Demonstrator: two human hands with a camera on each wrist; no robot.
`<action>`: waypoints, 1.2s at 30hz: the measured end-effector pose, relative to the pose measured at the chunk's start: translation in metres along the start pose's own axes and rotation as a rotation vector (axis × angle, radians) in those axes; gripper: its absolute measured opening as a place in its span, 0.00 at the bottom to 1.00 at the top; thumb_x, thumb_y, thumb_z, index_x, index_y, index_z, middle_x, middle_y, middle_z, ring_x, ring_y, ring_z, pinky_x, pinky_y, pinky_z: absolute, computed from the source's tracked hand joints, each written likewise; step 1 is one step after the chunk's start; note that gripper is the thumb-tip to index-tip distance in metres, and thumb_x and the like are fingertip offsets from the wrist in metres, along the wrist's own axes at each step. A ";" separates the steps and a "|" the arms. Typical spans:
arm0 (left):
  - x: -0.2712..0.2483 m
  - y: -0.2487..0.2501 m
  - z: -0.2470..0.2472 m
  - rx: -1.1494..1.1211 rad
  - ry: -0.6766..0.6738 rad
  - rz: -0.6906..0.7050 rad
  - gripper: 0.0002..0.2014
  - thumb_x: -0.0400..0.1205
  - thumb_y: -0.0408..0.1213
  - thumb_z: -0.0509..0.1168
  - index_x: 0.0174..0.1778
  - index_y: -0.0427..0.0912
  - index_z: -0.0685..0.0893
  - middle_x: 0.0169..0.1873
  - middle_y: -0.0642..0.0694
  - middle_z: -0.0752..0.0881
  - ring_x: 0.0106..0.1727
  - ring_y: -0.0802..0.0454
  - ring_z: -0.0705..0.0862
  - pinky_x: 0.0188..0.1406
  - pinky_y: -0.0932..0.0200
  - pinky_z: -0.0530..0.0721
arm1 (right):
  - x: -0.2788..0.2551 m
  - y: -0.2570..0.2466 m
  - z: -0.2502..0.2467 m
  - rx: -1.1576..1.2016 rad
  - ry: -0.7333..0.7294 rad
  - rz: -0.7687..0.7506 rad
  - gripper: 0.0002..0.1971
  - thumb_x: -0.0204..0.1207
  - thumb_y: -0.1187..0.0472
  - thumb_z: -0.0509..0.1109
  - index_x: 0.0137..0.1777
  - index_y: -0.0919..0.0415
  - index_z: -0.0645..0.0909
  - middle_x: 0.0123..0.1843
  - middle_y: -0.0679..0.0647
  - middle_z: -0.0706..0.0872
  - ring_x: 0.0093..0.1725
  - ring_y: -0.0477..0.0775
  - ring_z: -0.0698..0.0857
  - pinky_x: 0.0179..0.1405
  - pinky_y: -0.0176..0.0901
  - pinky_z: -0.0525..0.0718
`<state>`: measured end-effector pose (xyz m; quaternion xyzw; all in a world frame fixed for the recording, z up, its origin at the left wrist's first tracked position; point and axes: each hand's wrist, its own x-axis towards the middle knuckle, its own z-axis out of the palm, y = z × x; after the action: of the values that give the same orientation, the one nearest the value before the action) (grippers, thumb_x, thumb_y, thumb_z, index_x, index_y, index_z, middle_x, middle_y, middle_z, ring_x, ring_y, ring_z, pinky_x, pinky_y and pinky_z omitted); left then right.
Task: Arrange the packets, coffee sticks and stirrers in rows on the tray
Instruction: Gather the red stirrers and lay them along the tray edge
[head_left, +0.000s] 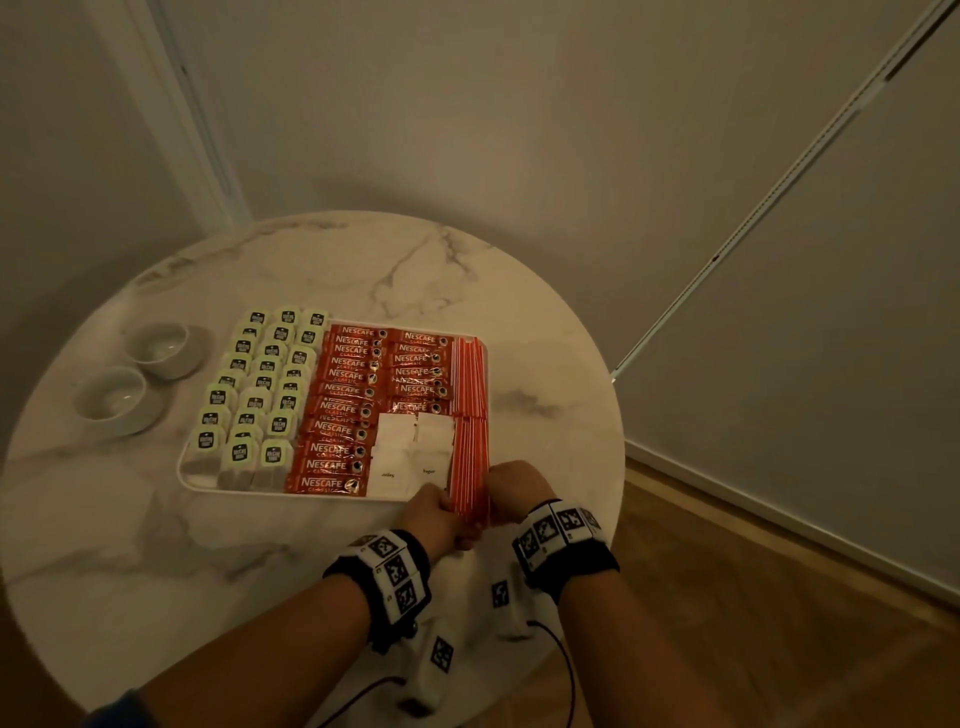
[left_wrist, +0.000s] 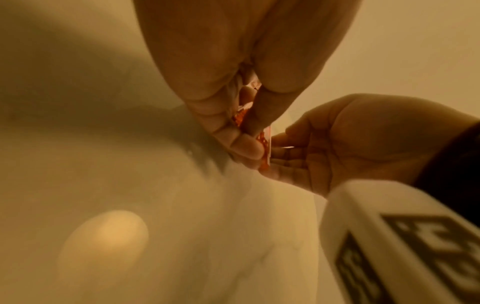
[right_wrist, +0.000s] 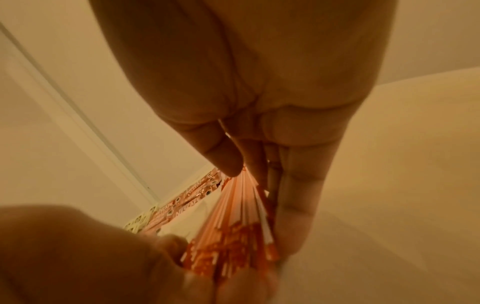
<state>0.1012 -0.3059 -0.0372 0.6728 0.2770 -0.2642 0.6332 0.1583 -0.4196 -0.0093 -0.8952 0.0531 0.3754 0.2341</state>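
Left hand (head_left: 434, 514): at the near right corner of the tray (head_left: 183, 470), fingers (left_wrist: 246, 148) curled onto the near ends of the stirrers (head_left: 470, 467).
Right hand (head_left: 514, 486): opposite side of the same bundle, fingers (right_wrist: 293, 205) nearly straight, pressed flat along it.
Stirrers: red-and-white, a near bunch squeezed between both hands, a far bunch lying along the tray's right edge.
Coffee sticks (head_left: 345, 410): two red columns in the middle, overlapping.
Sugar packets (head_left: 413, 452): four white ones, between sticks and stirrers.
Tea bags (head_left: 260, 395): three green-tagged columns on the left.
Cups (head_left: 132, 374): two white, on the counter (head_left: 363, 260), left of the tray.
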 end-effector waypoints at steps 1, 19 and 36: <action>-0.001 0.001 -0.001 0.025 0.011 0.010 0.19 0.72 0.21 0.73 0.54 0.35 0.74 0.44 0.33 0.88 0.37 0.43 0.88 0.38 0.51 0.89 | 0.002 0.003 0.002 0.034 -0.004 -0.035 0.13 0.80 0.60 0.67 0.58 0.68 0.84 0.55 0.64 0.88 0.56 0.64 0.87 0.59 0.50 0.84; -0.005 0.014 -0.008 0.545 0.024 0.261 0.09 0.85 0.33 0.56 0.58 0.35 0.67 0.34 0.43 0.81 0.27 0.53 0.81 0.19 0.67 0.77 | 0.008 0.033 0.036 -0.071 0.157 -0.281 0.38 0.78 0.59 0.71 0.82 0.55 0.51 0.68 0.58 0.69 0.59 0.55 0.81 0.65 0.48 0.82; 0.006 0.017 -0.007 0.823 0.026 0.334 0.26 0.81 0.44 0.68 0.71 0.42 0.67 0.63 0.42 0.82 0.62 0.47 0.83 0.61 0.57 0.80 | 0.025 0.038 0.020 -0.071 0.091 -0.333 0.47 0.67 0.57 0.79 0.81 0.52 0.54 0.66 0.54 0.71 0.63 0.54 0.79 0.66 0.47 0.80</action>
<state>0.1173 -0.2995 -0.0289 0.9077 0.0442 -0.2379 0.3428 0.1525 -0.4423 -0.0535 -0.9155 -0.0986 0.2922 0.2584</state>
